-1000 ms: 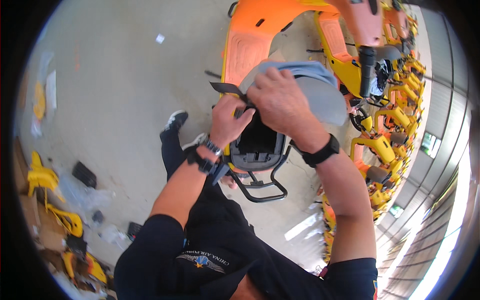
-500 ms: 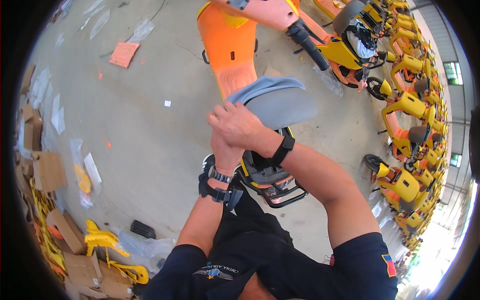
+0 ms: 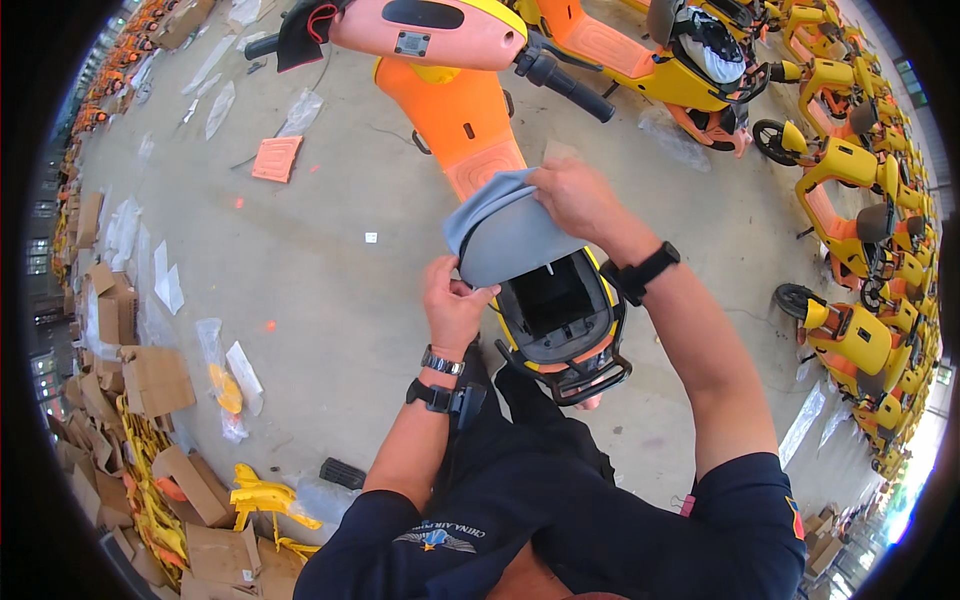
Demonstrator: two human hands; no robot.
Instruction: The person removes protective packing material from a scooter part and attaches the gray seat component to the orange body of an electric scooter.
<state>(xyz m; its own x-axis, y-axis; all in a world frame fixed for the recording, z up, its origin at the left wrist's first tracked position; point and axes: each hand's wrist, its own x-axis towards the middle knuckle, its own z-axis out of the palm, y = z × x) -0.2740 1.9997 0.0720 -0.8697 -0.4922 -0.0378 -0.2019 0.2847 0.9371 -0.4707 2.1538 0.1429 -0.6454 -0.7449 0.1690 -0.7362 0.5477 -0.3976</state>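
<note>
In front of me stands an orange and yellow electric scooter [image 3: 450,110], its grey seat [image 3: 525,240] tilted up over the open storage compartment [image 3: 555,305]. A blue-grey cloth seat cover [image 3: 485,205] is bunched along the seat's far edge. My left hand [image 3: 455,305] pinches the near-left edge of the seat, where the cover's rim lies, thumb and fingers together. With my right hand [image 3: 580,205] I grip the cover at the seat's far right, fingers curled over its edge. The underside of the seat is hidden.
Rows of yellow scooters [image 3: 850,335] stand on the right. Cardboard boxes [image 3: 155,380] and yellow frame parts [image 3: 265,495] lie at left. An orange panel [image 3: 277,159], a black pedal-like piece [image 3: 343,473] and plastic wrapping [image 3: 222,375] lie on the floor. A black rack [image 3: 580,385] juts from the scooter's rear.
My hands, together at the seat's left side before, are now apart: the right has moved to the far right edge, the left lower. More of the compartment shows, and the view has shifted.
</note>
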